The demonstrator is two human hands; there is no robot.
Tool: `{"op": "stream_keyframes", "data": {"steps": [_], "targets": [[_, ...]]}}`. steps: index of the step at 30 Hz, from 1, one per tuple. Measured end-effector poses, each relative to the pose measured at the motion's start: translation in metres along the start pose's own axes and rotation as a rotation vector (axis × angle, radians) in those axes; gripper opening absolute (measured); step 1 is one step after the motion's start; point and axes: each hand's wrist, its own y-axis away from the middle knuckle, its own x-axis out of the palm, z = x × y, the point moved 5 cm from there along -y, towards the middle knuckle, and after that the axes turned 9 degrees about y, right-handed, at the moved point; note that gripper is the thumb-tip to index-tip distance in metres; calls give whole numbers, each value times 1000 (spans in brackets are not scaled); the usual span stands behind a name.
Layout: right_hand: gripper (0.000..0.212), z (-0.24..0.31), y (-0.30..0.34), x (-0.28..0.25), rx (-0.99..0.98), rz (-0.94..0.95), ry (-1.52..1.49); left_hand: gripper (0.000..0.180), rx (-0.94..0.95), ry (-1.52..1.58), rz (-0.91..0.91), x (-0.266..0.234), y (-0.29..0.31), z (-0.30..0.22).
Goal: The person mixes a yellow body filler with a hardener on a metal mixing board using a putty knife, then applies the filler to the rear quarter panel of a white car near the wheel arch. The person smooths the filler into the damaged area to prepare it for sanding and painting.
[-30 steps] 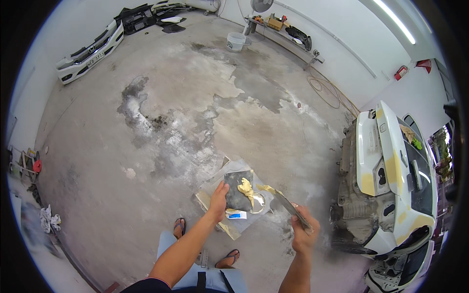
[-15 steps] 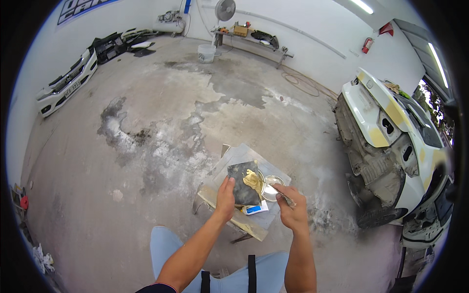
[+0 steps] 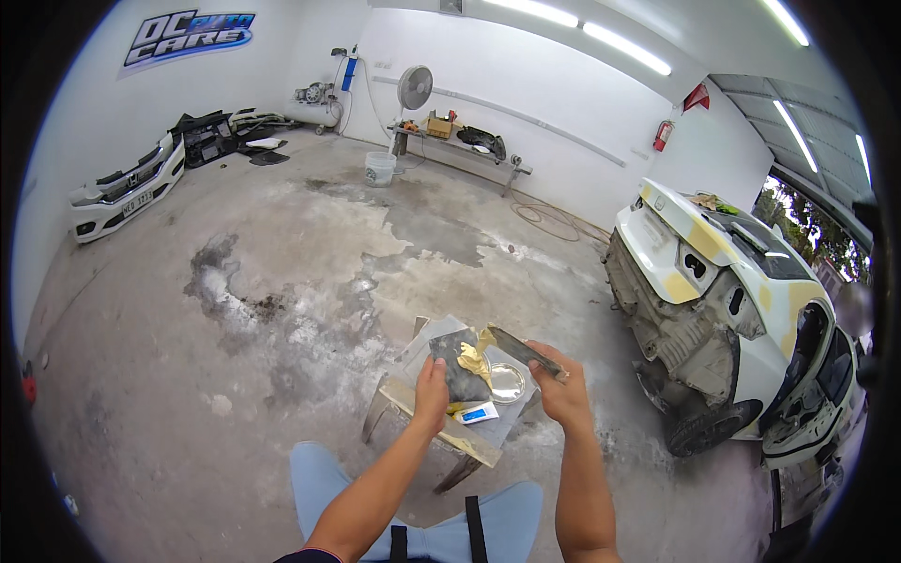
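Yellow paste (image 3: 472, 360) sits in a lumpy mound on the right part of a dark flat board (image 3: 450, 377), which you hold out in front of you, above a low stool (image 3: 474, 446). Your left hand (image 3: 431, 394) grips the board by its left edge, thumb on the upper face, other fingers mostly hidden. Your right hand (image 3: 563, 383) is closed round the near end of a dark flat spreader (image 3: 516, 348); the blade slants up and left toward the mound, yellow paste at its tip. Can't tell if the tip touches the mound or just hangs beside it. Below, on the stool, you have a grey sheet (image 3: 419, 356), a round silvery tin (image 3: 508, 383) between your hands, and a white-and-blue tube (image 3: 477, 414) lying near the stool's front edge, partly tucked from view by the board. To your right, a white car (image 3: 751, 281) with yellowish patches on its body, rear bumper off. Far left, a white bumper (image 3: 129, 194) rests on the stained concrete floor (image 3: 310, 235). Back wall: standing fan (image 3: 415, 87), whitish bucket (image 3: 379, 170), bench (image 3: 469, 150) with a box on it.
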Motion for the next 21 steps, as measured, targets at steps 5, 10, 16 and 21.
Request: {"op": "stream_keyframes", "data": {"steps": [5,10,16,21], "targets": [[31,0,-1,-1,17,-20,-7,42,71,-62,-4,-9,-4,6],[33,-36,-17,3,60,-110,-110,45,-63,-93,-150,-57,-24,38],[37,-126,-29,90,-157,-142,175,43,-190,183,-552,-158,9,60],[58,-198,33,163,-256,178,694,34,-194,255,-664,-205,48,51]]}}
